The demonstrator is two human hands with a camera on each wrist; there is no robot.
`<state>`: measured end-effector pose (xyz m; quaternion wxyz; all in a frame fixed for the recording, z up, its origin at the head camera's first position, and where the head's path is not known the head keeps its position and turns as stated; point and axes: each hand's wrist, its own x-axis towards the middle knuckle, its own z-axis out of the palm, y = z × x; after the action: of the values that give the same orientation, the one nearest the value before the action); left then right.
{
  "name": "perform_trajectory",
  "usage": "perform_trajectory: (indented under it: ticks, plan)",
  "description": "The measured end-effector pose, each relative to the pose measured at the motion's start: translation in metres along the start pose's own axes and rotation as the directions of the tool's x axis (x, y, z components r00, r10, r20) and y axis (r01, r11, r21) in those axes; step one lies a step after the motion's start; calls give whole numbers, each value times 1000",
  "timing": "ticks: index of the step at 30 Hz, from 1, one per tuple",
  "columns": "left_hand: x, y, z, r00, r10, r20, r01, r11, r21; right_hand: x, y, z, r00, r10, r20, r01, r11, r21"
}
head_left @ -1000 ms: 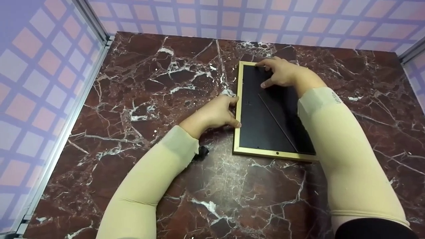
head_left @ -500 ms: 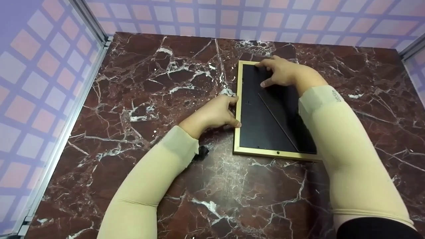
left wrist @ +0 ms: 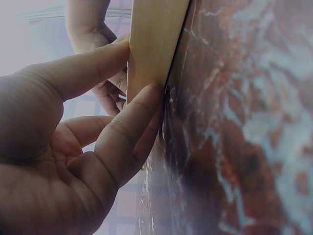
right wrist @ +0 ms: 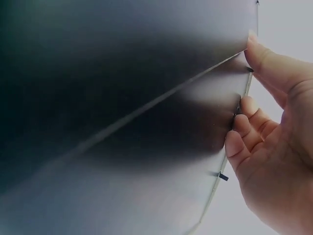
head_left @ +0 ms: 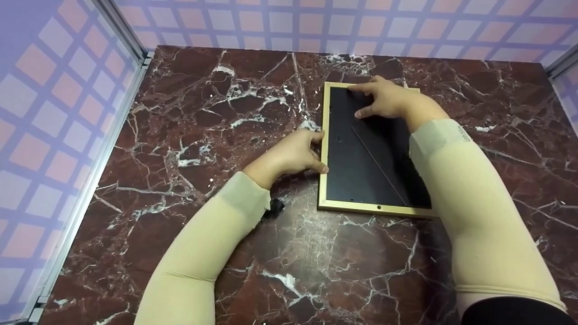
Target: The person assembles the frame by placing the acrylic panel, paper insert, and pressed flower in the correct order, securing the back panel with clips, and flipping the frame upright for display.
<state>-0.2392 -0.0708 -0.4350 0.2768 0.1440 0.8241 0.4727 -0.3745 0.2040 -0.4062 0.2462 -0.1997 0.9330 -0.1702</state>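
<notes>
A picture frame with a gold rim lies on its face, its black backing board upward. My left hand pinches the frame's left side, thumb on top of the rim. In the left wrist view, the left fingertips lie against the rim's side, close to the tabletop. Across the far end reaches my right hand, its thumb touching the backing and a forefinger at the inner edge of the far rim. Small dark tabs stand along the edge in the right wrist view, near bent fingers.
The frame rests on a dark red marbled tabletop. A small black object shows beside the left sleeve cuff. Checked panels rise behind and at the sides of the table. The right sleeve hides the frame's near right corner.
Both hands keep their places on the picture frame. The right forearm has shifted very slightly to the right; otherwise only the head view drifts a little.
</notes>
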Motion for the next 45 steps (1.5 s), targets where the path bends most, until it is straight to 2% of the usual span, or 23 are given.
perform_trajectory:
  ticks: [5,11,17,20,23,26,30,32,37,40,45]
  plan:
    - [-1,2,-2,1000,5,-2,-5,1000,8,1,-1,-6,1000,2,27,0,999,-44]
    - [-2,4,-5,1000,12,-3,-12,1000,16,0,-7,-16,996,19,83,-5,987,-163]
    - [-2,4,-7,1000,-8,2,8,1000,18,-2,-18,-21,986,112,123,-70,949,-307]
    - [-1,3,-7,1000,-11,-4,11,1000,15,-1,-21,-21,983,126,135,-72,936,-346]
    - [1,2,-5,1000,3,-12,-4,1000,-6,-2,-14,-19,978,130,165,-73,947,-313]
    - [2,-1,-1,1000,8,-8,-8,999,-31,-7,3,-14,985,92,147,-59,974,-218]
    - [3,-3,4,1000,-5,1,5,998,-59,-22,34,-8,999,3,33,-1,997,-74]
    - [4,-2,5,1000,-12,6,12,997,-76,-34,50,-8,999,-10,-32,10,1000,-12]
    - [4,0,5,1000,-26,14,27,995,-99,-62,83,-14,987,38,-156,-22,994,105]
    - [3,0,4,999,-37,13,38,994,-101,-71,94,-16,983,56,-177,-34,991,129]
    - [0,1,2,999,-42,11,43,993,-114,-70,98,-17,986,42,-160,-26,994,102]
